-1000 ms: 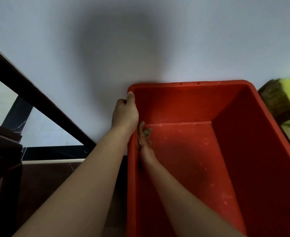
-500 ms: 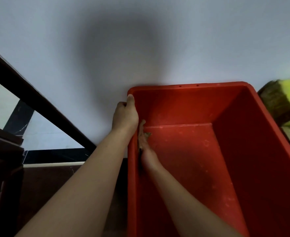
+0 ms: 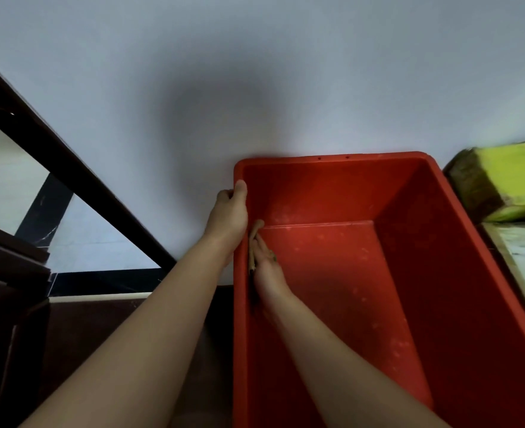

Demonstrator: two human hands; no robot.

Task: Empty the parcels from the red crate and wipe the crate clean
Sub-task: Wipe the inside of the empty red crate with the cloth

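Right hand [image 3: 264,260] presses cloth [image 3: 256,234] against crate [image 3: 316,193] wall.

red crate [image 3: 332,193] cut off below, parcels [image 3: 496,180] blurred, cloth [image 3: 251,257] mostly hidden

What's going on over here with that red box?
A person is wiping out a red crate. The left hand grips its rim near the far corner, while the right hand presses a cloth against the left inner wall. The crate holds nothing else; parcels sit just right of it. Its bottom shows pale smudges.
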